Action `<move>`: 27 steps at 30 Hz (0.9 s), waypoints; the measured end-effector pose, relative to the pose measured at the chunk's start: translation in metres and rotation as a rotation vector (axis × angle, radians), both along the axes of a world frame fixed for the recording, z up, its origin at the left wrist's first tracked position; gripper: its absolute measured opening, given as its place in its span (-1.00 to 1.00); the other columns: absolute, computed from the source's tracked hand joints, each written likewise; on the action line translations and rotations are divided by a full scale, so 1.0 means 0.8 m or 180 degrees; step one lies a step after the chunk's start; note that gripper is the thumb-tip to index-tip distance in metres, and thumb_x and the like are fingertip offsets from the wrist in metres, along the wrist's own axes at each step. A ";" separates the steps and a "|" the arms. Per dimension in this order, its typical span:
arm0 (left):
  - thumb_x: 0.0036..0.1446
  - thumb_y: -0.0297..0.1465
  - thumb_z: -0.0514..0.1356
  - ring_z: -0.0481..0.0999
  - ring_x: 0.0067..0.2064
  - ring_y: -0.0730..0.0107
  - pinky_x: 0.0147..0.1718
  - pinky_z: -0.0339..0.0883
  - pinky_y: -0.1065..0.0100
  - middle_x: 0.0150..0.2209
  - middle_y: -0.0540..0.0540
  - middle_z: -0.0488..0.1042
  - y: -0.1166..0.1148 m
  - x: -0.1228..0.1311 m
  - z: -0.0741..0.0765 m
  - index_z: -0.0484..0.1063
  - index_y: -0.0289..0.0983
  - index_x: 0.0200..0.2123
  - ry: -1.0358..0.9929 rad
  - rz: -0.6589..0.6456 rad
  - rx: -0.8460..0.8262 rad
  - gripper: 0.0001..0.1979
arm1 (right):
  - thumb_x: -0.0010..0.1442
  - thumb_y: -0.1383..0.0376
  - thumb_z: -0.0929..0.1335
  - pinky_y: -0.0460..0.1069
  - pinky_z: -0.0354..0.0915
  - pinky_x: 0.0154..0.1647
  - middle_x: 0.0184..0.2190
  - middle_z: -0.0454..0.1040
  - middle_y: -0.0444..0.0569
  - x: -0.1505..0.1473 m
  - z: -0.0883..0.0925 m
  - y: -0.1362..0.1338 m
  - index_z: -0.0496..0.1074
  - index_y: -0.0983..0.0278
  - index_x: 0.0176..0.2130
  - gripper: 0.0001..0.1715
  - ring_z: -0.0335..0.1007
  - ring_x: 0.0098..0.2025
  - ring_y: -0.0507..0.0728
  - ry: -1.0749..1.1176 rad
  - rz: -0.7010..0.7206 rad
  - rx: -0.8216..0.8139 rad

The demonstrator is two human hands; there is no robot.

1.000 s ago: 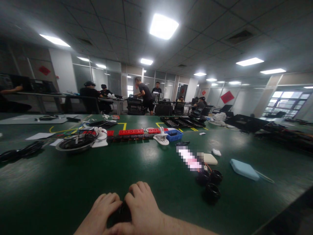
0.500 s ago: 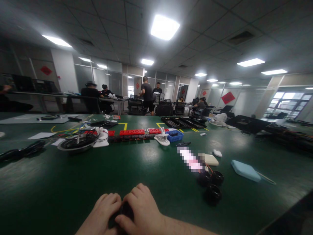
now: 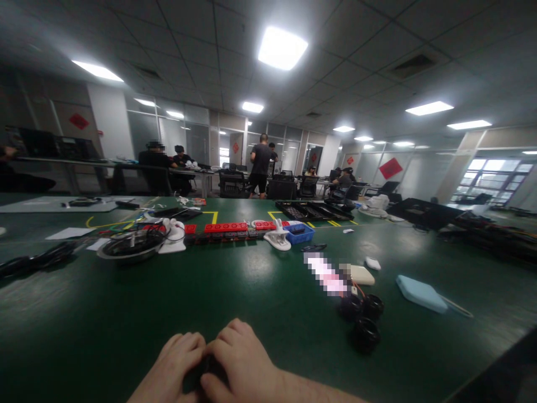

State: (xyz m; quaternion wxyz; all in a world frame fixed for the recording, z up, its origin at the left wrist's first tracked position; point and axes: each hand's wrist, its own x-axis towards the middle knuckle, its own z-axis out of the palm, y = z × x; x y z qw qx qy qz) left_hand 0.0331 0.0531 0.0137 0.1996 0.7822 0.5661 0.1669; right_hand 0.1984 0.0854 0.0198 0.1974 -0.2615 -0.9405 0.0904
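Note:
At the bottom of the head view, my left hand [image 3: 174,364] and my right hand [image 3: 243,361] are side by side, almost touching at the knuckles. Both have curled fingers closed about a small black object [image 3: 215,369]. Most of it is covered by my fingers, so its kind cannot be made out. To the right of my hands lie several black round parts [image 3: 366,334] with thin orange wires, similar in colour to what I hold.
On the green table [image 3: 260,291] are a light blue case [image 3: 422,292], a cream block [image 3: 361,275], a blue bin [image 3: 298,233], a white clamp [image 3: 277,237], red power strips [image 3: 226,227] and a metal bowl of cables [image 3: 132,246]. Several people are farther back.
My hands stay nearly in place around the black object, with a slight shift of the right thumb and fingers. A standing person in the background has moved right.

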 end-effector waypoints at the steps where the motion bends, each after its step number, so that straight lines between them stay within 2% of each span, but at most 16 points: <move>1: -0.15 -0.43 0.13 0.30 -0.23 0.27 -0.19 0.16 0.26 -0.32 0.00 0.37 0.000 0.000 0.001 0.39 -0.20 -0.43 -0.0004 0.0002 -0.0001 -0.88 | 0.03 0.17 0.31 0.00 0.14 -0.20 -0.33 0.36 -0.04 0.001 -0.001 0.001 0.34 0.31 -0.26 -0.70 0.17 -0.27 0.12 -0.0016 0.0017 -0.0027; 4: -0.14 -0.42 0.14 0.30 -0.23 0.27 -0.21 0.16 0.28 -0.32 0.01 0.37 0.000 0.001 0.002 0.39 -0.20 -0.43 0.0006 0.0058 -0.0073 -0.88 | 0.00 0.12 0.33 0.00 0.14 -0.18 -0.29 0.33 -0.04 0.003 -0.003 0.002 0.34 0.28 -0.20 -0.62 0.14 -0.23 0.13 0.0031 0.0054 -0.0105; 8: -0.14 -0.39 0.17 0.30 -0.24 0.28 -0.24 0.17 0.30 -0.32 0.02 0.36 0.000 0.000 0.000 0.41 -0.18 -0.41 0.0012 0.0101 -0.0143 -0.87 | 0.00 0.18 0.33 0.00 0.13 -0.17 -0.22 0.29 -0.07 0.006 -0.003 0.002 0.30 0.18 -0.10 -0.58 0.12 -0.18 0.13 0.0158 0.0106 -0.0157; 15: -0.06 -0.34 0.17 0.30 -0.24 0.30 -0.24 0.15 0.32 -0.33 0.03 0.36 0.000 0.000 0.004 0.41 -0.19 -0.43 -0.0066 0.0040 -0.0214 -0.92 | -0.04 0.31 0.31 0.01 0.12 -0.14 -0.18 0.28 -0.07 0.003 -0.011 0.005 0.35 0.19 -0.21 -0.69 0.14 -0.17 0.13 0.0181 0.0391 0.0062; 27: -0.05 -0.31 0.18 0.30 -0.24 0.32 -0.26 0.15 0.34 -0.33 0.04 0.35 0.000 -0.004 -0.002 0.40 -0.18 -0.43 -0.0148 0.0013 -0.0141 -0.91 | 0.01 0.36 0.28 -0.02 0.12 -0.10 -0.17 0.33 -0.07 0.006 -0.004 0.004 0.35 0.17 -0.14 -0.65 0.19 -0.15 0.11 0.0133 0.0412 -0.0143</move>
